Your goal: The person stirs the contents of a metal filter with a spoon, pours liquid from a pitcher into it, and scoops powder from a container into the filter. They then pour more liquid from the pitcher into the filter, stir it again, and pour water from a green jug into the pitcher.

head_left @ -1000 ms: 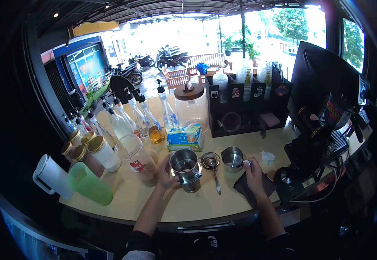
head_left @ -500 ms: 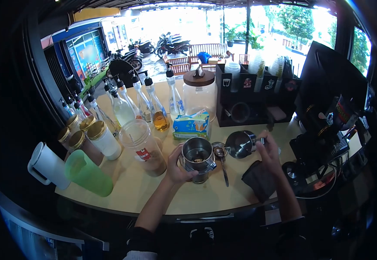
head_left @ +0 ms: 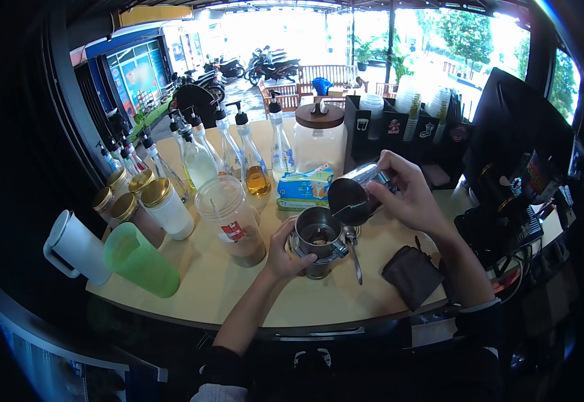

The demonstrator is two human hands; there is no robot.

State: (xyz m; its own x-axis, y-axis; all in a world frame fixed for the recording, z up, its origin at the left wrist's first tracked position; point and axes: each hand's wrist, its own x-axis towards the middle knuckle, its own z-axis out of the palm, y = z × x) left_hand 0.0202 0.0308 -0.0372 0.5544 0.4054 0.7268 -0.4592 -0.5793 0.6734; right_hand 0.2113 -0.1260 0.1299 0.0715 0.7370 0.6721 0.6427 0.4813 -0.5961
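My left hand [head_left: 285,251] is wrapped round a metal cup [head_left: 318,230] that sits on top of a glass near the counter's front. Some dark matter lies inside the cup. By its handle, my right hand [head_left: 406,191] grips a steel pitcher [head_left: 354,201], which is tilted with its mouth toward the metal cup, just above its right side. Whether liquid leaves the pitcher cannot be made out. A spoon [head_left: 356,261] rests to the right of the glass, partly under the pitcher. Further right lies a dark folded cloth [head_left: 413,275].
Left of my hands stand a clear plastic jar [head_left: 231,228], a green jug [head_left: 141,261], a white pitcher [head_left: 77,248] and gold-lidded jars [head_left: 168,208]. Behind are pump bottles [head_left: 255,161], a tissue pack [head_left: 305,189] and a wooden-lidded jar [head_left: 320,144]. A black cup rack [head_left: 372,144] stands behind right.
My right hand has raised the steel pitcher and tipped it over toward the metal cup. My left hand still holds the cup. The view has shifted slightly.
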